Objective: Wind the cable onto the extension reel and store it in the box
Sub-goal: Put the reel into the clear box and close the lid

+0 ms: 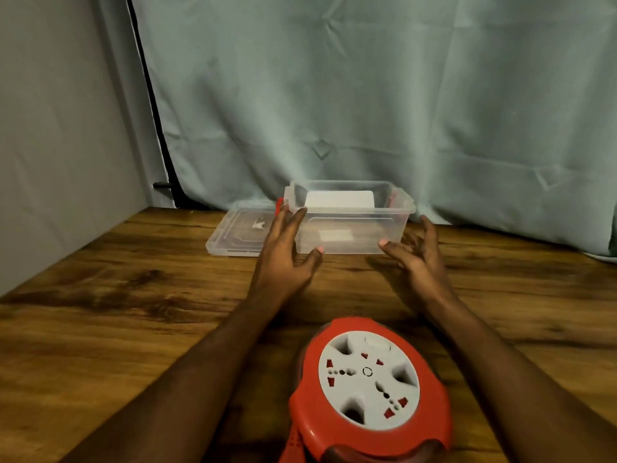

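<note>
The red extension reel (369, 392) with a grey socket face lies flat on the wooden table near the front edge, between my forearms. No loose cable shows on the table. A clear plastic box (350, 225) stands open at the back of the table, a white label on its far wall. My left hand (287, 252) reaches to the box's left end, fingers spread and straight, fingertips at its rim and lower front edge. My right hand (414, 255) is open with fingers spread at the box's right front corner; whether it touches the box is unclear.
The box's clear lid (235, 233) lies flat on the table just left of the box. A pale green curtain (367, 95) hangs behind the table, and a grey wall (50, 128) closes the left side. The wooden table (133, 312) stretches left and right of my arms.
</note>
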`<state>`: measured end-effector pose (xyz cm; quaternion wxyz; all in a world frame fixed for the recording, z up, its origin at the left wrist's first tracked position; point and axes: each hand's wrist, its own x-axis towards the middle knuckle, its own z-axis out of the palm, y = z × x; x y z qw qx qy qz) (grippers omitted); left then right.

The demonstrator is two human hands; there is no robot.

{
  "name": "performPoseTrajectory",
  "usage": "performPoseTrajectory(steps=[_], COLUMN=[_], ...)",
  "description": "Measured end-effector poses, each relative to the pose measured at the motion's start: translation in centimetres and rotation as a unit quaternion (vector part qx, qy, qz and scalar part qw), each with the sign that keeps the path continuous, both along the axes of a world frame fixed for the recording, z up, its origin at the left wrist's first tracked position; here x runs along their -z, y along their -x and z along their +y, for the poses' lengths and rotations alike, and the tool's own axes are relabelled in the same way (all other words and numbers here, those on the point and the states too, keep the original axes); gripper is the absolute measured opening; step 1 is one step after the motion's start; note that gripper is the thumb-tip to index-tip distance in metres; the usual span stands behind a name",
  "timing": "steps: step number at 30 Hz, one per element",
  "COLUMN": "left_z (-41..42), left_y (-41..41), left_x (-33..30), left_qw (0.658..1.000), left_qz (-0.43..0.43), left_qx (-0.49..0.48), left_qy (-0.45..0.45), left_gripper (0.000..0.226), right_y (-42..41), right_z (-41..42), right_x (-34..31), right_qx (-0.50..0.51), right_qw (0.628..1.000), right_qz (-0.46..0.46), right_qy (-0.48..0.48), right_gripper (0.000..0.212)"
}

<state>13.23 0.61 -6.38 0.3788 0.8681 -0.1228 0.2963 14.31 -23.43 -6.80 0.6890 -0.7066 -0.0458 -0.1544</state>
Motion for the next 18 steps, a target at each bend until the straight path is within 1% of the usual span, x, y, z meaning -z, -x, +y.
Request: performPoseTrajectory(steps=[2,4,6,8,9,10,12,13,16,18], left_z=[0.2,0.6,0.8,0.7,0.7,0.6,0.6,0.6,0.5,0.4], left_y=[-0.6,-0.8,-0.7,-0.4,-0.3,-0.1,0.4,0.9,3.0,4.4], left_x=[0.5,0.4,0.3,0.3,0.3,0.2,-0.3,-0.5,-0.7,-0.8], left_qw=[0.999,0.997,0.996,0.996,0.995,0.993,0.990,0.991,0.993,0.993], left_qz=[0.000,-0.005,0.010,0.039,0.050,0.056,0.047,0.040,0.009,0.006], left_qx=[0.015,0.005,0.008,0.017,0.024,0.031,0.022,0.009,-0.020,-0.027], left_qy=[0.042,0.077,0.083,0.074,0.081,0.101,0.131,0.130,0.116,0.114], left_gripper=[0.078,0.080,0.090,0.094,0.092,0.089,0.083,0.079,0.064,0.056], right_y=[-0.2,-0.2,-0.3,-0.4,-0.5,-0.7,-0.4,0.0,2.0,3.6], right_z=[-0.1,-0.2,-0.2,-0.2,-0.4,-0.7,-0.9,-0.8,-0.7,-0.3], right_x=[0.0,-0.1,-0.3,-0.4,-0.4,-0.3,-0.3,-0.3,-0.5,-0.4], right_qx=[-0.003,0.014,0.004,-0.036,-0.054,-0.073,-0.068,-0.048,-0.003,0.040], right_qw=[1.000,0.999,0.998,0.996,0.994,0.992,0.991,0.991,0.992,0.996], right_qz=[-0.002,0.001,0.002,0.013,0.023,0.025,0.012,0.011,-0.007,-0.024], right_qy=[-0.026,-0.047,-0.065,-0.078,-0.092,-0.103,-0.111,-0.121,-0.124,-0.081], right_gripper=[0.105,0.108,0.113,0.121,0.117,0.105,0.060,0.051,0.055,0.045])
